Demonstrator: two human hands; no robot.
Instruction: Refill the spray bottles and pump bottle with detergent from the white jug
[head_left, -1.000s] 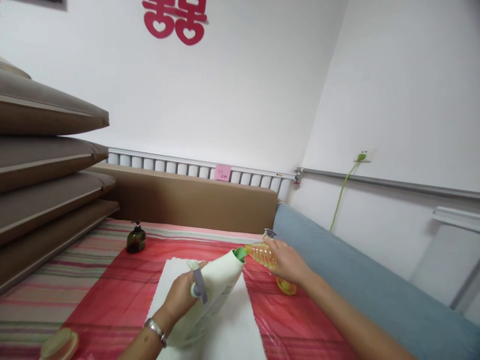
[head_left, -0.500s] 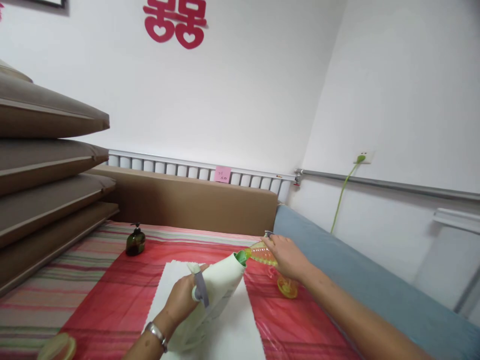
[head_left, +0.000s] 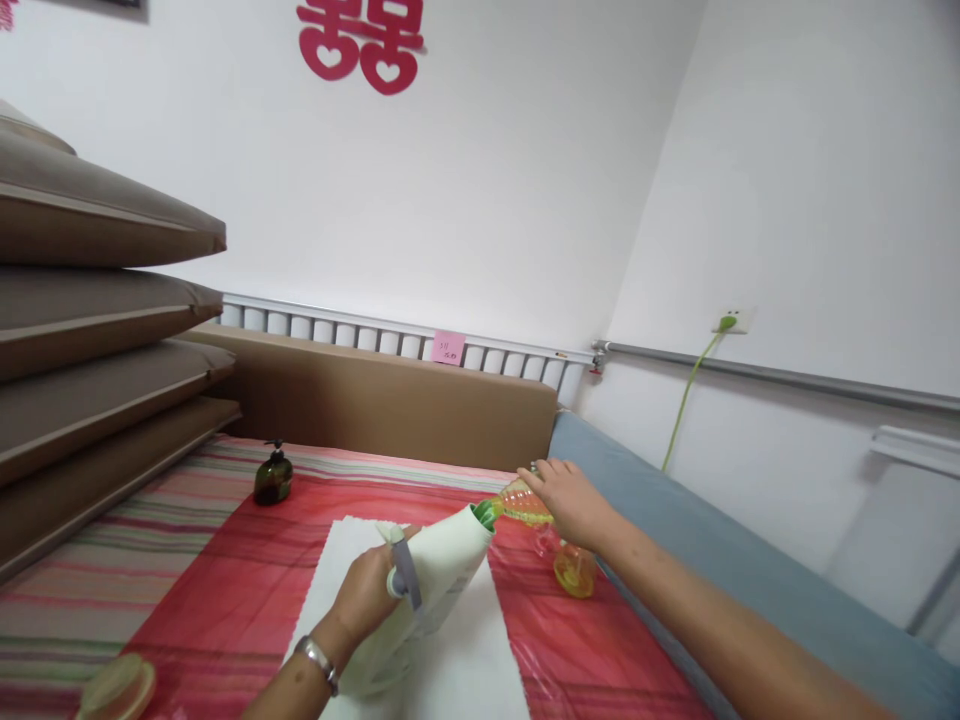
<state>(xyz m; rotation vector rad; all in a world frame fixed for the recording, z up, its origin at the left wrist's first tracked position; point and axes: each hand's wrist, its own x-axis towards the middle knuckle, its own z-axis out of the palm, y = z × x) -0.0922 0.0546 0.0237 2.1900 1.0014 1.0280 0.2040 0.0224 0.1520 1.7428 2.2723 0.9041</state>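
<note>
A pale round thing (head_left: 118,688) lay to the near left of the left hand (head_left: 361,600), and a pump bottle (head_left: 273,478) stood upright, farther off to that hand's left. The left hand was wrapped firmly around the grey handle (head_left: 406,570) of a jug (head_left: 451,548), which slanted to that hand's right above a white sheet (head_left: 480,640), its green mouth (head_left: 484,514) uppermost. The jug looked bulky, so a firm wrist and an even slant seemed the way to keep its mouth from swinging.

Just left of the right hand, a yellow bottle (head_left: 523,503) pointed its narrow neck into that mouth. Care seemed best spent there: neck and mouth lined up, any tilt changed slowly, lest they slip apart and drip.

The right hand (head_left: 574,508) gripped the bottle from above; a light hold seemed wise if its wall was soft. Just below that hand was a round yellow piece (head_left: 575,572); whether it joined the bottle could not be told.
</note>
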